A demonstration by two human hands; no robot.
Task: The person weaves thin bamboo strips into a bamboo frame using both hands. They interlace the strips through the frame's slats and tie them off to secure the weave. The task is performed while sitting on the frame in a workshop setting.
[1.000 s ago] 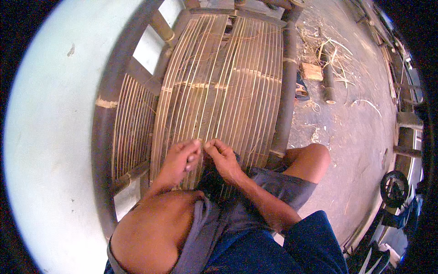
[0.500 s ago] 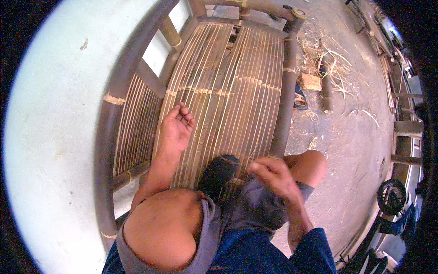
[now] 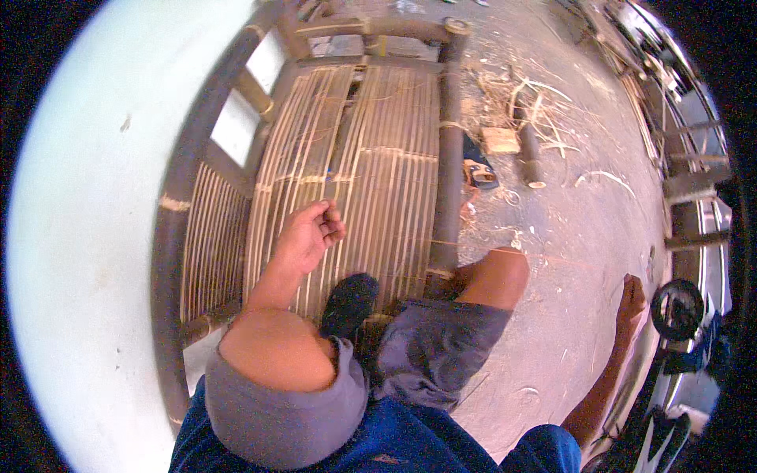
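Note:
A bench or seat of dark bamboo poles with pale thin slats point(image 3: 394, 189) lies in front of me, and I sit on it with my knees bent. My left hand point(image 3: 310, 236) hovers over the slats, its fingers curled in toward the thumb; what they hold, if anything, does not show. Far out to the right, my right hand point(image 3: 628, 303) is closed on a thin orange-brown strand point(image 3: 544, 258). The strand stretches taut from that hand leftward past my right knee, and its other end fades over the slats.
A thick dark pole point(image 3: 449, 158) edges the bench on the right; a white wall point(image 3: 87, 236) stands left. On the floor are a wood block point(image 3: 500, 141), a bamboo piece point(image 3: 530, 154), a saw handle point(image 3: 479, 172) and pale shavings point(image 3: 544, 102). A black wheel point(image 3: 678, 309) is at far right.
My right hand has swung from above my lap far out to the right, drawing the strand out. The left hand stays over the slats; the whole view has shifted.

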